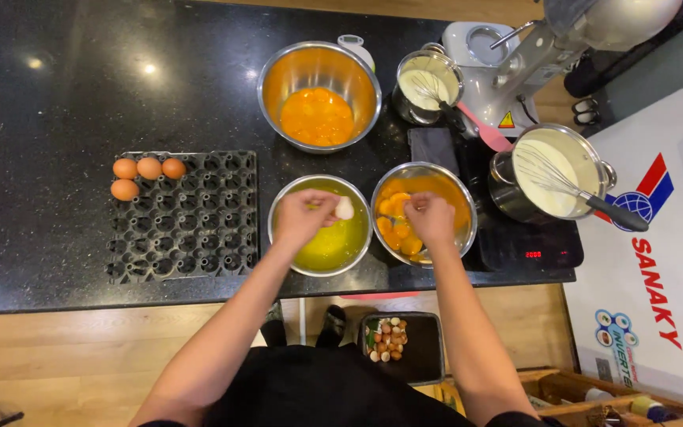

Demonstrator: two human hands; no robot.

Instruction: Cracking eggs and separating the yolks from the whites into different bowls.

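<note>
Egg tray (199,229): a black moulded tray lies at centre left on the dark stone counter (57,95), four brown eggs (149,168) clustered in its upper left corner, the other cups bare.
Left hand (303,215): at the centre of the frame, over the bowl of egg whites (333,245), fingers closed on a pale eggshell half (345,208) held at the bowl's upper right.
Bowl of egg whites: a steel bowl at lower centre, holding clear yellowish liquid.
Upper bowl (319,95): a larger steel bowl at upper centre, with many yolks pooled at its bottom.
Right hand (430,217): just right of centre, over the bowl of yolks (424,213), fingers pinched together; what they grip cannot be told.
Bowl of yolks: a steel bowl touching the whites bowl's right side, with several whole orange yolks.
Floor bin (405,346): a dark container at lower centre, below the counter edge, with broken shells inside.
Small pot (428,83): at upper right of centre, pale cream and a whisk in it.
Saucepan (551,170): at right, on a black hob, filled with pale cream, a whisk (571,190) resting in it.
Stand mixer (531,55): at the upper right corner, white-based.
</note>
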